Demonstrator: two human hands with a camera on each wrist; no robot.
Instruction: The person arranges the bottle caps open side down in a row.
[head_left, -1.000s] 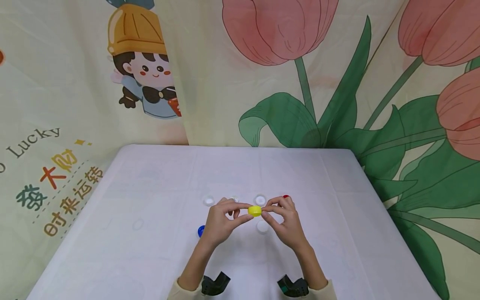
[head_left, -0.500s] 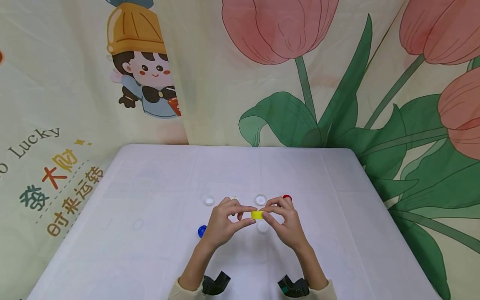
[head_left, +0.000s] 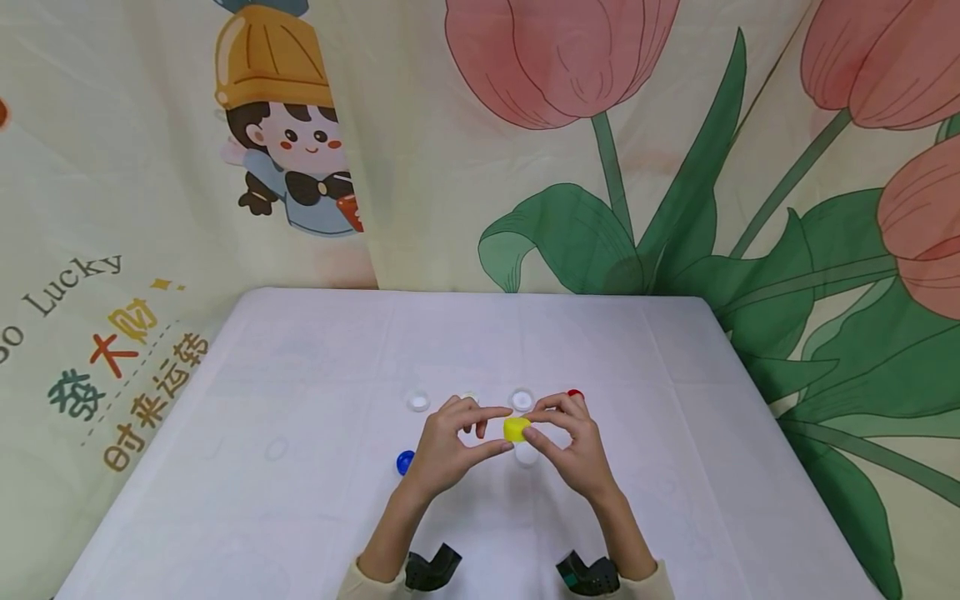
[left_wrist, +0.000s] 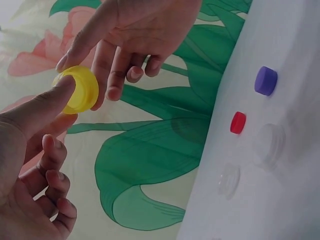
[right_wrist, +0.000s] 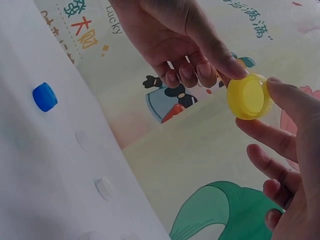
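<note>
A ridged yellow bottle cap [head_left: 516,429] is held up above the table between both hands, its hollow side showing in the right wrist view. My right hand [head_left: 573,446] pinches it from the right between thumb and index finger. From the left, the thumb and index finger of my left hand [head_left: 450,442] reach round its edge; the left thumb lies against the cap [left_wrist: 90,92] in the left wrist view. The left index fingertip is partly hidden in both wrist views. Other fingers of both hands are loosely bent.
On the white table [head_left: 315,367] lie a blue cap [head_left: 405,462], a red cap [left_wrist: 238,122], a purple cap [left_wrist: 266,81] and several white or clear caps, one a white ring-like cap [head_left: 521,400]. A printed cloth [head_left: 420,167] hangs behind the table.
The yellow cap has turned and tilted between the fingers and shifted slightly right and down. The left thumb and index finger are spread wider. The caps on the table have stayed put.
</note>
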